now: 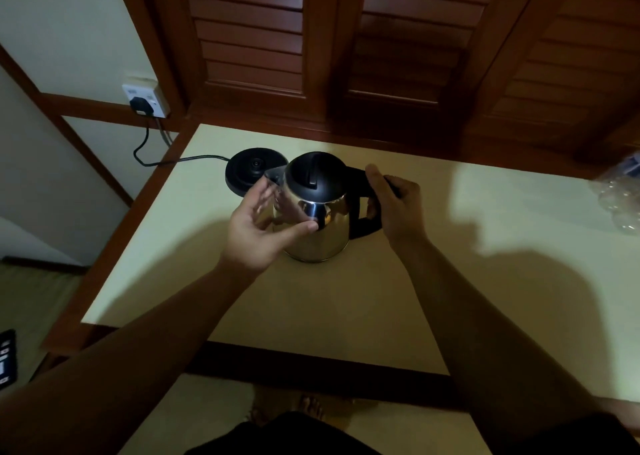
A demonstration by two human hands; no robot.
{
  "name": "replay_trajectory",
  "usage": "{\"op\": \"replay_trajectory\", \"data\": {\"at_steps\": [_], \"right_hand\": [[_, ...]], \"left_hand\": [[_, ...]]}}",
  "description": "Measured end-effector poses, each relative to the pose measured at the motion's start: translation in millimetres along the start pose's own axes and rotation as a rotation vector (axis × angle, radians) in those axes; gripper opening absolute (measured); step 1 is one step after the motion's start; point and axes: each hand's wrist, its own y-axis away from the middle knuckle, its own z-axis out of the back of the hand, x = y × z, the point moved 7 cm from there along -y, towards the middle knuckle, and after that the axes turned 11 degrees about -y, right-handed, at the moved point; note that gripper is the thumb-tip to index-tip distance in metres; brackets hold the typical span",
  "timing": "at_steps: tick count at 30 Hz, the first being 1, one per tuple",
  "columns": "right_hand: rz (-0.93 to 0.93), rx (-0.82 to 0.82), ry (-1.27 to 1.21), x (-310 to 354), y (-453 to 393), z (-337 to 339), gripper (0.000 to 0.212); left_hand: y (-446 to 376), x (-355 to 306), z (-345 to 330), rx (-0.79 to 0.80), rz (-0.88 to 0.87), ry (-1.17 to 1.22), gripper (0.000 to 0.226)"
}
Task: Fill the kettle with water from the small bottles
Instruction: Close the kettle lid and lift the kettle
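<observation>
Two hands at the steel kettle: right hand grips its handle, left hand lies open against its side; lid closed, filling not begun, bottles untouched.

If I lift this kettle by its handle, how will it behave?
The kettle is probably rigid, its body being shiny metal. That polish likely feels slippery under the left hand. The handle, gripped by the right hand, sits off-centre, so it may tilt.

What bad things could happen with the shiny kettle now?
The kettle has its lid shut, so poured water would probably spill onto the table. The plugged-in base sits right beside the kettle, so a spill could wet it. The left hand only touches the smooth side, so the kettle might slip.
</observation>
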Motion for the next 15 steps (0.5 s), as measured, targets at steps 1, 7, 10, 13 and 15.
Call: {"op": "replay_trajectory", "data": {"at_steps": [1, 7, 10, 13, 15], "right_hand": [[-0.031, 0.026, -0.014, -1.4, -2.9, 0.7, 0.060], [-0.133, 0.025, -0.136, -9.1, -8.6, -0.5, 0.071], [-0.131, -0.068, -0.160, -12.2, -6.3, -2.8, 0.066], [-0.153, -0.077, -0.173, -8.3, -5.4, -13.1, 0.061], [-0.150, -0.062, -0.195, -1.1, -7.3, -22.2, 0.058]], "left_hand": [[-0.8, 0.8, -0.3, 0.000, 0.015, -0.003, 0.092], [-0.6, -0.5, 0.4, 0.000, 0.015, -0.022, 0.098], [-3.5, -2.7, 5.4, 0.019, -0.018, -0.022, 0.099], [-9.0, -1.6, 17.1, 0.046, -0.023, -0.018, 0.092], [-13.5, -2.4, 27.2, 0.076, -0.028, -0.032, 0.087]]}}
